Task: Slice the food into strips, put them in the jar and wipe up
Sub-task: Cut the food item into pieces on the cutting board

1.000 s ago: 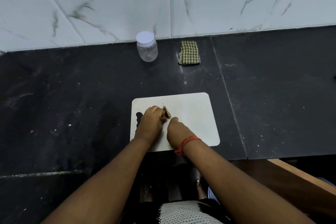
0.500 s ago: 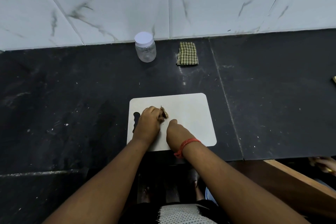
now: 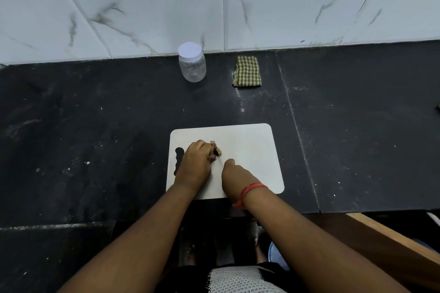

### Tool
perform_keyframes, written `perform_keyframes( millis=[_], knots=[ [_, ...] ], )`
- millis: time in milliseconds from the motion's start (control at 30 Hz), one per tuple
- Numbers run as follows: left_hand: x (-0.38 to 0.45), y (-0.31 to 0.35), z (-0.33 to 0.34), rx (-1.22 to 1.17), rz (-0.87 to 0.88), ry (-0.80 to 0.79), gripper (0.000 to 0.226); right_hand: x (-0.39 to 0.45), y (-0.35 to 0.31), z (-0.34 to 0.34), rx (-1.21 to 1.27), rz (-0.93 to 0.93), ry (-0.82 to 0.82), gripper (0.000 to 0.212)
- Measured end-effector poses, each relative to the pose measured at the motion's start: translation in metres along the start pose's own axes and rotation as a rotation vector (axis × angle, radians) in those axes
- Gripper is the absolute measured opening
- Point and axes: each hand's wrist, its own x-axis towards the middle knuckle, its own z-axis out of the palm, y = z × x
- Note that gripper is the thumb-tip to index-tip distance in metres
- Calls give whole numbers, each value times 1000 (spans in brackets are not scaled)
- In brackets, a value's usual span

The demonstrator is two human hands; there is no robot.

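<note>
Over the last second little changed: left hand (image 3: 194, 164) kept pinching the food piece (image 3: 217, 148) on the cutting board (image 3: 250, 150). Right hand (image 3: 234, 173) stayed curled beside it, blade barely visible. Slicing continued; jar (image 3: 192, 62) remained capped, cloth (image 3: 247, 71) untouched.

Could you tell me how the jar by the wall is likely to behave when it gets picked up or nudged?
The jar looks like clear, empty plastic, so it is probably light and not fragile. It stands upright with its white lid on; a push might slide or tip it. Being round, it would likely roll once on its side.
</note>
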Motion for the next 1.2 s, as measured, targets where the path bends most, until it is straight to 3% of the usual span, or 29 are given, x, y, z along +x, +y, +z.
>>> perform_keyframes(
  millis=[1200],
  knots=[
    [-2, 9, -1, 22, -33, 25, 9, 0, 7, -1, -81, 66, 15, 32]
  ],
)
